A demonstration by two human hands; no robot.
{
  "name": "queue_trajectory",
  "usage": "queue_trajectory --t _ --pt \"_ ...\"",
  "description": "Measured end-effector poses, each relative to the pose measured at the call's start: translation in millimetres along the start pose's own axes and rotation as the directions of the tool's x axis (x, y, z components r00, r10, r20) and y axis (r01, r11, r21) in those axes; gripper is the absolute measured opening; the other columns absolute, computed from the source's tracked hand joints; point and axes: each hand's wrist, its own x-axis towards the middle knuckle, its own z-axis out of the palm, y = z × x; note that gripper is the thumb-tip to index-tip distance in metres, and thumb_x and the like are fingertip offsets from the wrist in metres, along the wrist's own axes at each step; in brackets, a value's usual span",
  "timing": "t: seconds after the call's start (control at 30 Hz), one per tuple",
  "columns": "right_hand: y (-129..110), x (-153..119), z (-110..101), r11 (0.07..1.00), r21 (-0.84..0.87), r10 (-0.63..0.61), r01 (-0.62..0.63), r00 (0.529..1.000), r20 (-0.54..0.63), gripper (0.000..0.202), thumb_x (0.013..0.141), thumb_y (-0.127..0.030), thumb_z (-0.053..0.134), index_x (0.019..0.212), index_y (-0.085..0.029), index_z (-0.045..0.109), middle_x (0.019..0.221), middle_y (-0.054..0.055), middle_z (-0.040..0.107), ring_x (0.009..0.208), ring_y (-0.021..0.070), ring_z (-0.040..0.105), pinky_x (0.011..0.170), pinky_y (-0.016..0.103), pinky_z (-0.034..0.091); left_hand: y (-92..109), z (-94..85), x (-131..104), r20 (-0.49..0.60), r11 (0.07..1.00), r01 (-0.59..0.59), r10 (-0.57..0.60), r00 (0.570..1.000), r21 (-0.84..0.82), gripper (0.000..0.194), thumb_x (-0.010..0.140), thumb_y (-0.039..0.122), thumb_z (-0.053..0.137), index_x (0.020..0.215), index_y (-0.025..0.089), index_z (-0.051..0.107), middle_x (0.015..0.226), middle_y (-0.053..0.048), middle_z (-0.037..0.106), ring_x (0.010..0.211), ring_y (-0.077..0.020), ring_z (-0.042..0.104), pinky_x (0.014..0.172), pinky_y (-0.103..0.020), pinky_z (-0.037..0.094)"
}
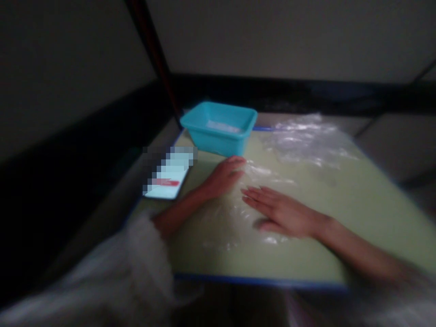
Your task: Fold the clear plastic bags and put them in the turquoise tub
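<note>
A clear plastic bag (235, 222) lies flat on the pale green table (368, 213), in front of me. My left hand (226, 175) rests at its upper left part, fingers apart and slightly bent, nothing held. Over the right side of the plastic, my right hand (279, 211) lies palm down with its fingers stretched out to the left and the thumb apart below. The two hands do not touch. The plastic's outline is faint in the dim light.
Behind my left hand stands a turquoise basket (218, 141) with something whitish inside. Crumpled clear plastic (306, 138) is heaped at the back right. A lit phone-like screen (166, 181) lies at the left edge, beside my left forearm. The table has a blue rim.
</note>
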Motion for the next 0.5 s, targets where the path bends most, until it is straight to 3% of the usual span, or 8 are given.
queue_trajectory --t 0.17,0.33,0.4,0.5 --pt "-1 1 0 1.000 -0.012 -0.005 0.005 1.000 0.006 0.066 0.093 -0.050 0.039 0.143 -0.007 0.031 0.150 0.018 0.028 0.140 0.0263 0.020 0.114 0.048 0.021 10 -3.8 0 -0.137 0.993 -0.020 0.004 0.991 -0.117 0.023 0.083 0.018 0.051 0.099 0.013 0.066 0.106 -0.009 0.065 0.101 -0.0166 0.060 0.094 -0.032 0.046" --pt "-3 2 1 1.000 -0.024 0.006 -0.006 1.000 0.000 0.065 0.094 -0.051 0.036 0.141 -0.006 0.035 0.149 0.017 0.029 0.140 0.0273 0.022 0.113 0.047 0.024 20 -0.8 -4 -0.237 0.960 -0.028 -0.041 0.971 -0.279 0.012 0.081 0.019 0.056 0.083 0.013 0.066 0.090 -0.007 0.064 0.083 -0.0142 0.063 0.074 -0.027 0.053" --pt "-4 1 1 0.999 -0.040 0.000 -0.001 1.000 -0.024 0.066 0.094 -0.053 0.035 0.139 -0.005 0.038 0.148 0.017 0.032 0.138 0.0278 0.026 0.112 0.047 0.026 23 1.2 -6 -0.254 0.940 -0.023 -0.068 0.965 -0.340 0.012 0.078 0.017 0.057 0.086 0.013 0.065 0.090 -0.006 0.063 0.075 -0.0119 0.062 0.069 -0.024 0.053" --pt "-3 -1 -6 0.998 -0.058 -0.029 0.024 0.996 -0.085 0.060 0.094 -0.051 0.035 0.133 -0.006 0.046 0.141 0.017 0.045 0.131 0.0280 0.040 0.107 0.046 0.035 25 2.3 -8 -0.218 0.926 0.002 -0.091 0.972 -0.377 0.029 0.073 0.011 0.059 0.102 0.013 0.061 0.092 -0.005 0.065 0.067 -0.0092 0.060 0.066 -0.022 0.051"
